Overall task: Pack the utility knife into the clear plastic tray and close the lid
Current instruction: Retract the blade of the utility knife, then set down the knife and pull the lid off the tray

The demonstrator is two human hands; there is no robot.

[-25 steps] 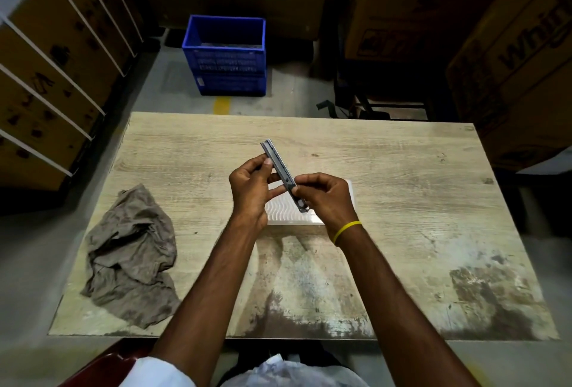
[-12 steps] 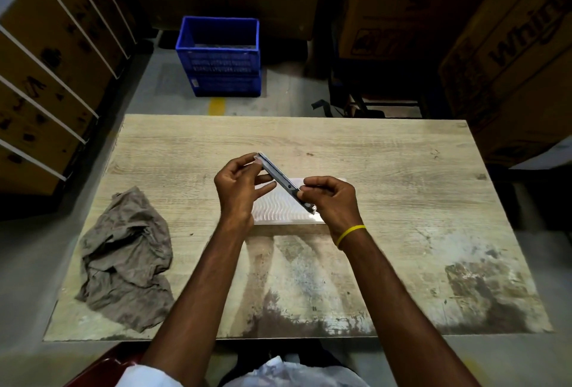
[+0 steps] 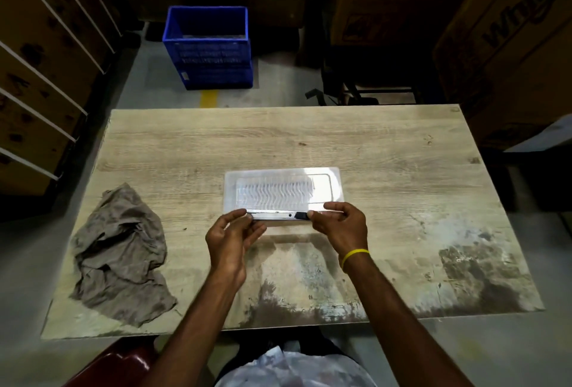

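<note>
the utility knife (image 3: 279,215) is held level over the near edge of the clear plastic tray (image 3: 283,193), its long axis running left to right – in line with the tray's own long side. the left hand (image 3: 230,239) pinches the bare metal end between thumb and fingertips, the right hand (image 3: 342,227) pinches the dark slider end the same way; both are closed on the knife, the other fingers loosely curled. the tray's ribbed well lies just beyond the knife, on the far side of the fingers, so the next move looks like a short push away and down – both hands equally close. whether the lid is a folded-out half of the tray i cannot tell. the tray sits mid-table (image 3: 402,170), a crumpled rag (image 3: 120,250) well off to the left
</note>
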